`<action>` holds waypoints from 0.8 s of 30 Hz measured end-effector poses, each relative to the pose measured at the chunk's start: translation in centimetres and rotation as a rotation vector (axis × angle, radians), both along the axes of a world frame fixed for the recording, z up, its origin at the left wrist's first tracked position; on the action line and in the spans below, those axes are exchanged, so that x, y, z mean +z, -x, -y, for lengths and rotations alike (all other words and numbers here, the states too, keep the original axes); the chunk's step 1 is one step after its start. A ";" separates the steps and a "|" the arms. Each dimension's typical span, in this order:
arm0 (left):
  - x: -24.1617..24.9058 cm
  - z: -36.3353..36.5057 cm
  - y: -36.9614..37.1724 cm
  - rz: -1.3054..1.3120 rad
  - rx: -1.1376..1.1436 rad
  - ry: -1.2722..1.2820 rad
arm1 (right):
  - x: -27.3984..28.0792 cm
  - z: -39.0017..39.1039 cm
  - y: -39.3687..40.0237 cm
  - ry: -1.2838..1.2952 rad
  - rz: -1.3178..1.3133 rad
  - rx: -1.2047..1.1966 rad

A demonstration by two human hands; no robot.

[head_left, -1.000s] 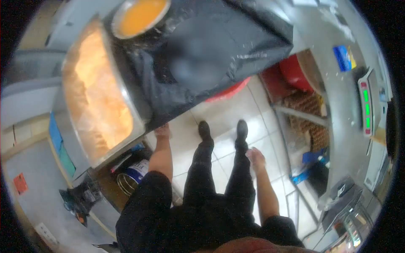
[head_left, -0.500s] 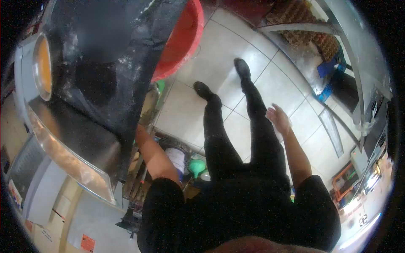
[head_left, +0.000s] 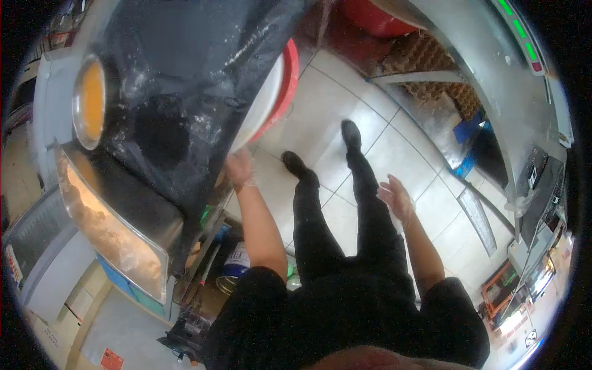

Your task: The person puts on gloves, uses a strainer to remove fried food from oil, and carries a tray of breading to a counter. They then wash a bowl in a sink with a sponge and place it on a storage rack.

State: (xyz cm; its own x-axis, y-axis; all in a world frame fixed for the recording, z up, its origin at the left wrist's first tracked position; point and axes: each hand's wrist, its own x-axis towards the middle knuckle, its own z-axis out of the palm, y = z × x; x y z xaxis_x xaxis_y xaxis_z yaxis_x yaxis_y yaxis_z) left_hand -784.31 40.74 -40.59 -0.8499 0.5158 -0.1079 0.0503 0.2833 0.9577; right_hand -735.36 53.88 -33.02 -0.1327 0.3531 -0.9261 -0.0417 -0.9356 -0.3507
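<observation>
My left hand is beside the edge of the black-covered table, with its fingers at the near end of a white round basin. The fingers are partly hidden, but they look closed on its rim. The basin shows beyond the table edge, overlapping a red tub. My right hand hangs over the floor next to my leg, open and holding nothing, its fingers a little apart.
White dust marks the black cover. A metal bowl of orange contents and a metal tray stand at the left. Egg trays lie at the upper right near a metal frame. A blue-and-white bucket sits below the table.
My left hand has come out from below the table edge and reached forward. The white basin now shows over the red tub. My right hand has shifted slightly, still open; the view has tilted.
</observation>
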 end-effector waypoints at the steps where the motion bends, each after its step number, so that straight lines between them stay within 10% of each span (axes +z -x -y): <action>1: 0.1 -1.1 -0.8 -0.005 0.000 -0.014 | 0.0 -0.1 -0.7 -0.013 0.034 0.013; 3: 3.2 -4.6 -2.9 0.147 0.010 0.133 | 0.9 0.0 -1.3 -0.063 0.083 0.003; 9: -12.5 0.2 -0.5 0.221 0.075 0.170 | 0.4 0.1 -5.1 -0.089 0.079 -0.024; 10: -10.8 -0.9 -2.0 0.228 0.205 0.220 | 0.5 -0.1 -5.9 -0.061 0.064 -0.007; 11: -4.9 -2.8 -2.2 0.777 0.381 0.194 | 1.4 -0.8 -5.8 -0.047 0.071 0.024; 13: -2.4 -4.0 -3.1 0.798 0.502 0.205 | 1.9 -1.6 -6.1 -0.026 0.076 0.085; 14: -10.8 -0.7 -2.9 0.792 0.498 0.170 | 1.9 -2.3 -6.1 -0.027 0.068 0.118; 19: -9.1 -1.7 -2.0 0.090 0.105 0.381 | 4.0 -3.6 -5.4 -0.086 0.136 0.145; 21: -2.3 -3.1 -2.9 0.941 0.462 0.453 | 4.9 -2.9 -5.5 -0.125 0.239 0.203; 24: -2.4 -3.1 -4.9 0.928 0.152 0.468 | 3.7 1.5 -6.3 -0.251 0.323 0.166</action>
State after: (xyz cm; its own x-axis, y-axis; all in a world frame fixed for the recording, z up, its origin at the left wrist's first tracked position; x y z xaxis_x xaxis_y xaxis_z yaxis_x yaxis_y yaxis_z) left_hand -779.40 43.80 -42.99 -0.3838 0.1490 -0.9113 -0.7145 0.5773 0.3953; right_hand -729.08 52.41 -29.31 0.0756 0.5704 -0.8179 0.2509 -0.8047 -0.5380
